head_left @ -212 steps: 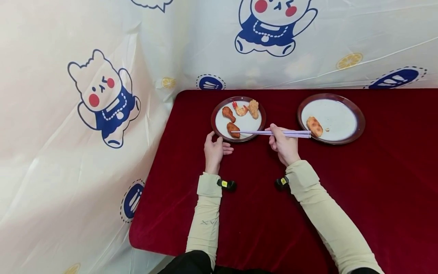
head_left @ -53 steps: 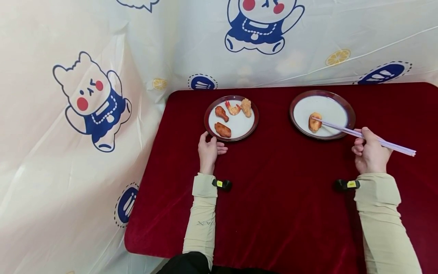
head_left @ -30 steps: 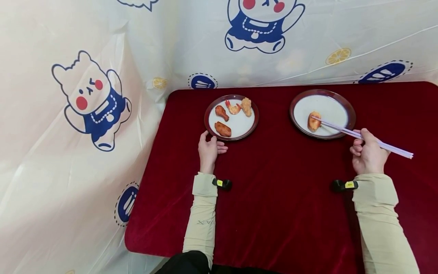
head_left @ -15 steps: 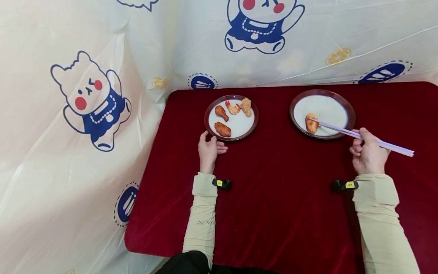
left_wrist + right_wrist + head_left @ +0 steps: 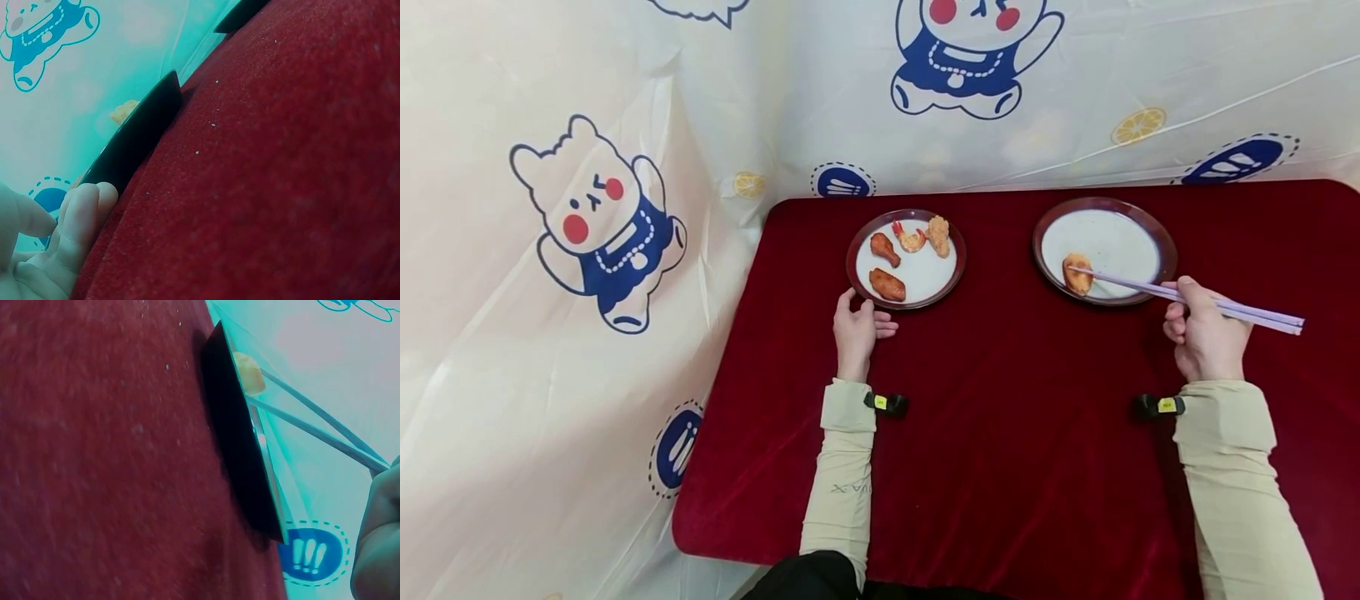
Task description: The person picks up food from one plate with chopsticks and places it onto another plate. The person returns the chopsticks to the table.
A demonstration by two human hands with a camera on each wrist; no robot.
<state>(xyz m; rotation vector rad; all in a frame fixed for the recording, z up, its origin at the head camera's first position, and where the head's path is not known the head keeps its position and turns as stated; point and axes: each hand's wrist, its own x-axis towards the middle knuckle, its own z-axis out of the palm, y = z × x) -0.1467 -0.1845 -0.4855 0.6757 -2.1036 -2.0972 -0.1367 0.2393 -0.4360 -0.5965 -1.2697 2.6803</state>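
Observation:
My right hand (image 5: 1210, 337) grips a pair of pale purple chopsticks (image 5: 1247, 312). Their tips lie on a browned oval piece of food (image 5: 1077, 282) near the lower left of the right plate, which is white with a brown rim (image 5: 1167, 250). In the right wrist view the two chopsticks (image 5: 312, 430) spread apart around the pale food piece (image 5: 251, 375). My left hand (image 5: 854, 337), fingers loosely extended, rests at the near rim of the left plate (image 5: 957, 271). From the left wrist, the fingertips (image 5: 107, 194) show right against that plate's dark side (image 5: 140, 134).
On the left plate lie a chicken wing (image 5: 887, 284), a drumstick (image 5: 884, 248), a shrimp (image 5: 910, 239) and a breaded piece (image 5: 938, 236). A dark red cloth (image 5: 1000, 433) covers the table. A printed white curtain (image 5: 820, 83) hangs behind and to the left.
Since the oldest frame, the right hand and chopsticks have gone from the left plate's wing to the right plate. Over the last second, the oval piece has shifted slightly left. The left hand stays put.

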